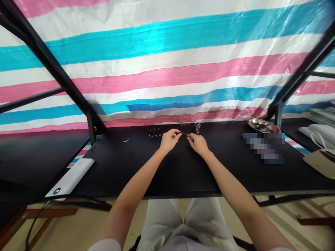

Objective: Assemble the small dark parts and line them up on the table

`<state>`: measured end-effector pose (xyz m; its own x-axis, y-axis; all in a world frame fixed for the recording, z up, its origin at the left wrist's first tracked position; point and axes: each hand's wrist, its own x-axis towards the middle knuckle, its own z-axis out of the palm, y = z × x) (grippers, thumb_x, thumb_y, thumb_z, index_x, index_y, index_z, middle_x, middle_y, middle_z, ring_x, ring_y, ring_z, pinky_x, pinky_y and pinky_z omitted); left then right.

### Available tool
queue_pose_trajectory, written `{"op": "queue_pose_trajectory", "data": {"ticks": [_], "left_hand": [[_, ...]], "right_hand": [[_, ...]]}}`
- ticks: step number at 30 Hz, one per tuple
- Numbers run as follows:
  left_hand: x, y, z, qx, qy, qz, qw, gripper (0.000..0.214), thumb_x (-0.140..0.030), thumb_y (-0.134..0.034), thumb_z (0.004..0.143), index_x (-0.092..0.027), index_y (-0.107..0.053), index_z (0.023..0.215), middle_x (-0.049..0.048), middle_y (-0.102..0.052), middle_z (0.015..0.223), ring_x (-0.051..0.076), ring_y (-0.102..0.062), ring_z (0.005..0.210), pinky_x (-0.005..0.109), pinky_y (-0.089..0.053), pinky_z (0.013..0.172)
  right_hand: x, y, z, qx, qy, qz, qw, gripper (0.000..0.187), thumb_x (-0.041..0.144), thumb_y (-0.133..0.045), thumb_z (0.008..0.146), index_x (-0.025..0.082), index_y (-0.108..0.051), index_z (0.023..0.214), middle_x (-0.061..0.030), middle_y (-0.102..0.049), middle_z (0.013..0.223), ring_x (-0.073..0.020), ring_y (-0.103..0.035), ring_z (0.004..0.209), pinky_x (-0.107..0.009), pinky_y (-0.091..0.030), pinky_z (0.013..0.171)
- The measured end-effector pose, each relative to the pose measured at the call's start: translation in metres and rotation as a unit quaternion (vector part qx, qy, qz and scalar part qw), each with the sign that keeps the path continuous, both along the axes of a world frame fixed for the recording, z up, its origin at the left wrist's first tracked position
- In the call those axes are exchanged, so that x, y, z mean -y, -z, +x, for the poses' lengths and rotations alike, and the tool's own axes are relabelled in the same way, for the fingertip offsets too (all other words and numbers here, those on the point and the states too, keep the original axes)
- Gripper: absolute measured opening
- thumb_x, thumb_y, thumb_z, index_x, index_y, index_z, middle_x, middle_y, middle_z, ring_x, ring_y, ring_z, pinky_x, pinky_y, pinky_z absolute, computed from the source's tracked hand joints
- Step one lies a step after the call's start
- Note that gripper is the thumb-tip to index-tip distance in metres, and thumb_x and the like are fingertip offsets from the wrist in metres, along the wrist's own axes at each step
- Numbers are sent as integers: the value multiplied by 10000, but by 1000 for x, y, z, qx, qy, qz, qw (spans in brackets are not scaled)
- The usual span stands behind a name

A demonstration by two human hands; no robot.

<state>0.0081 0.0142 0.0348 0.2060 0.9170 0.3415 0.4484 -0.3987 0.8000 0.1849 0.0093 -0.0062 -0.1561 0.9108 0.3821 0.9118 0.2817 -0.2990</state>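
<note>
A thin dark strip [184, 134], hard to tell apart from the black table, stretches between my two hands. My left hand [170, 140] pinches its left end between thumb and forefinger. At the other end my right hand [199, 143] is closed, its fingertips pressed together by a small pale bit too small to name. Just left of my left hand stand several small dark pieces with pale tips [155, 132]. Behind the hands lies a short row of small parts [185, 124]. A little cluster of dark and shiny pieces [198, 127] sits beyond my right hand.
On the black table [167, 174] a white power bank [72, 177] with a cable lies at left. A round metal tray [264, 125] stands back right, near a blurred-out item [264, 148]. A beige pouch [320, 162] is far right. Striped sheeting [167, 69] hangs behind, between black frame bars.
</note>
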Motion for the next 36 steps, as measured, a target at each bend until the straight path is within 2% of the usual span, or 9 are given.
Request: {"op": "queue_pose_trajectory", "data": {"ticks": [6, 14, 24, 31, 34, 36], "left_hand": [[2, 0, 0, -29, 22, 39, 999, 234, -361, -534, 787, -171, -604, 905, -57, -542, 504, 72, -501, 459, 192, -409, 550], [9, -5, 7, -169, 26, 113, 979, 204, -333, -507, 809, -208, -606, 936, -43, -579, 596, 86, -515, 531, 199, -375, 563], [9, 0, 13, -225, 50, 93, 969, 164, -306, -502, 811, -231, -589, 929, -46, -599, 619, 102, -542, 561, 212, -365, 558], [12, -7, 11, -252, 73, 81, 962, 180, -319, -514, 803, -244, -588, 948, -41, -616, 639, 113, -557, 586, 217, -375, 559], [10, -8, 0, -218, 96, 61, 969, 221, -385, -533, 785, -233, -618, 920, -32, -623, 638, 107, -551, 569, 209, -382, 549], [8, -2, -12, -166, 84, 47, 981, 269, -437, -512, 789, -214, -634, 878, -22, -620, 627, 100, -541, 540, 204, -389, 537]], "right_hand": [[4, -1, 1, 15, 7, -5, 1000, 210, 291, -387, 885, 205, -566, 955, -46, -669, 871, -162, -603, 748, -242, -336, 639], [10, -5, -4, 54, 14, -30, 998, 208, 287, -363, 890, 203, -545, 942, -55, -661, 883, -168, -602, 740, -238, -323, 582], [11, -3, -1, 10, -26, -8, 1000, 172, 282, -416, 859, 206, -547, 939, -35, -649, 870, -153, -596, 743, -230, -344, 606], [11, -3, -2, 15, -34, -18, 999, 164, 286, -438, 846, 212, -563, 923, -29, -647, 863, -153, -591, 758, -230, -349, 612], [12, -5, -4, 4, -46, -28, 999, 174, 302, -442, 850, 211, -563, 936, -33, -647, 875, -150, -591, 767, -228, -358, 618], [12, -4, -5, -7, -56, -31, 998, 179, 309, -436, 857, 211, -562, 938, -33, -647, 871, -144, -590, 755, -226, -363, 621]]}}
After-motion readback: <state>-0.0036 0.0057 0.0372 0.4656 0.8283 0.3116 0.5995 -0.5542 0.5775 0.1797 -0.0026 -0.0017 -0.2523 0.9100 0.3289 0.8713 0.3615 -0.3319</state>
